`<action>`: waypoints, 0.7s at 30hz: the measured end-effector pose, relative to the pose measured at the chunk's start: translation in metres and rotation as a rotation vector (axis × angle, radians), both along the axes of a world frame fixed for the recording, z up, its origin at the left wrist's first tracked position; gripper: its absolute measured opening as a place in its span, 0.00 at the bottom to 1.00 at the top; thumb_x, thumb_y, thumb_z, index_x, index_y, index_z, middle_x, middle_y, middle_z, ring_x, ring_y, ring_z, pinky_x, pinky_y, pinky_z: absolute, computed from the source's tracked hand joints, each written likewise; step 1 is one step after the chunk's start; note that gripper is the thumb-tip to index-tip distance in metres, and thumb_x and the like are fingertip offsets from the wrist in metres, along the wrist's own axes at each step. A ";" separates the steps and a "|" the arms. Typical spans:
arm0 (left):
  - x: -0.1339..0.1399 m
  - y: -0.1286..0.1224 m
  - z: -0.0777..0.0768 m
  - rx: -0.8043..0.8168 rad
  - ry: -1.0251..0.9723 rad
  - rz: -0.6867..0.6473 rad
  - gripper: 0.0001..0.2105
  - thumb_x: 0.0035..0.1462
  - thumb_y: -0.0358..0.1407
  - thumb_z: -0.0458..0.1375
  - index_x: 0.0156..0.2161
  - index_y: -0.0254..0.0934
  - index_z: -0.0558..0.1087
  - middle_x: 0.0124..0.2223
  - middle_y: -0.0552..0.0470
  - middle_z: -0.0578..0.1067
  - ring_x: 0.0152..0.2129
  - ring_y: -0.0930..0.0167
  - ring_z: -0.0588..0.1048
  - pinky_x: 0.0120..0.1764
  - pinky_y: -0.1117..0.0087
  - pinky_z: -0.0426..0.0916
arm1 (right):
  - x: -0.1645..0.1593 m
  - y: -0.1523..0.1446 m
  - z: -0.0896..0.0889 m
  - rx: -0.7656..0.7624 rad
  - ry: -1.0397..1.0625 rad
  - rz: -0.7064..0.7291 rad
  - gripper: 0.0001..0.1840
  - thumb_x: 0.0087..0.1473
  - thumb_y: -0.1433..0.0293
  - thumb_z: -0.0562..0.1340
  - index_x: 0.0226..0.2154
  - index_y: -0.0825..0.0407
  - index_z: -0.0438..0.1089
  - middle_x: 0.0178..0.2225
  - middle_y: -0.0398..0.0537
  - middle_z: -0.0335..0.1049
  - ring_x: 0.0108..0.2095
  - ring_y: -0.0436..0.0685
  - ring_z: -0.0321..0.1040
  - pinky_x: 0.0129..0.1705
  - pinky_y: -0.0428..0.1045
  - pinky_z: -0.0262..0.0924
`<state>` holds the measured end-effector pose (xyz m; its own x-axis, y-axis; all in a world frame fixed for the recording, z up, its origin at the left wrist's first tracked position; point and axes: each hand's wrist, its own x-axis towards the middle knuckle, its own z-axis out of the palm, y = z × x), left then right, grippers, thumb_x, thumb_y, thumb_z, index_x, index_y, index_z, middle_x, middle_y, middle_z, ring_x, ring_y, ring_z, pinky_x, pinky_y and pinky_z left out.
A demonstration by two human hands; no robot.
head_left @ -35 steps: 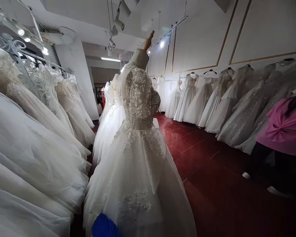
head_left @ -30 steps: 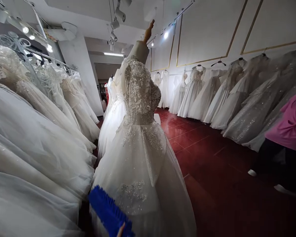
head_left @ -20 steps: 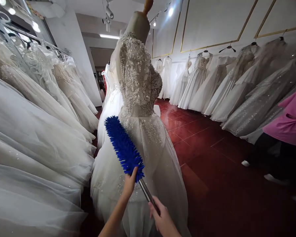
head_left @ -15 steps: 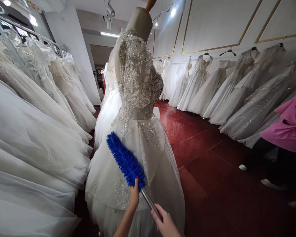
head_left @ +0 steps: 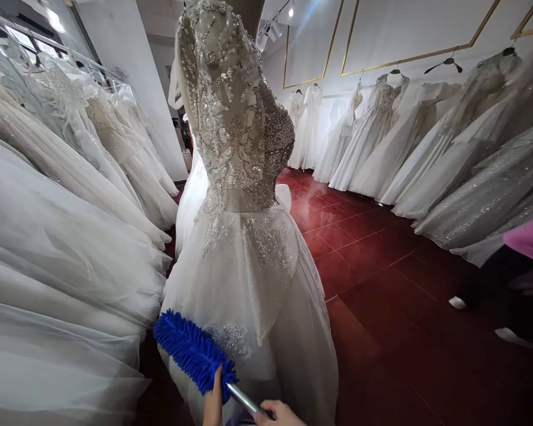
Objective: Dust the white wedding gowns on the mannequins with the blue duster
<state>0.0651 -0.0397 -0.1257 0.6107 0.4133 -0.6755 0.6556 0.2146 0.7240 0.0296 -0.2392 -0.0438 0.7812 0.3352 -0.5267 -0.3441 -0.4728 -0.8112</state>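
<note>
Blue chenille duster (head_left: pixel 193 353) lies low against the beaded wedding gown's (head_left: pixel 244 260) skirt, near the floor. Right hand (head_left: pixel 278 414) is wrapped around its metal handle (head_left: pixel 244 400) for reach; left hand (head_left: pixel 213 397) pinches the head's base, steadying it.

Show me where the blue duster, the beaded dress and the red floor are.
blue duster (head_left: pixel 190 352), head view, middle of the fluffy head.
beaded dress (head_left: pixel 237 130), head view, the bodice.
red floor (head_left: pixel 382 296), head view, bare tiles.
</note>
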 end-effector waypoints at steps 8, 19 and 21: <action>0.048 -0.061 0.149 0.094 -0.547 0.181 0.25 0.54 0.49 0.54 0.50 0.32 0.71 0.52 0.39 0.77 0.56 0.56 0.69 0.62 0.58 0.59 | 0.038 -0.046 0.073 0.211 -0.111 0.037 0.28 0.53 0.42 0.52 0.37 0.50 0.63 0.17 0.33 0.55 0.13 0.45 0.49 0.16 0.43 0.44; 0.054 -0.197 0.072 -0.036 -0.454 0.241 0.20 0.45 0.46 0.61 0.41 0.34 0.76 0.49 0.41 0.79 0.56 0.57 0.69 0.62 0.60 0.58 | 0.037 -0.176 0.030 0.006 -0.150 0.083 0.22 0.54 0.47 0.52 0.27 0.48 0.55 0.20 0.34 0.49 0.21 0.47 0.50 0.24 0.44 0.48; 0.027 -0.209 0.042 -0.067 -0.372 0.282 0.18 0.39 0.47 0.64 0.32 0.34 0.77 0.38 0.40 0.82 0.47 0.51 0.76 0.57 0.53 0.66 | 0.028 -0.189 0.004 -0.065 -0.076 0.125 0.20 0.52 0.49 0.56 0.26 0.48 0.57 0.20 0.35 0.50 0.22 0.48 0.50 0.25 0.45 0.49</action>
<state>0.0922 -0.2487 -0.0838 0.6869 0.5603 -0.4629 0.2637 0.4014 0.8771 0.0572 -0.4278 -0.0396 0.7741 0.3994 -0.4911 -0.2176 -0.5606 -0.7990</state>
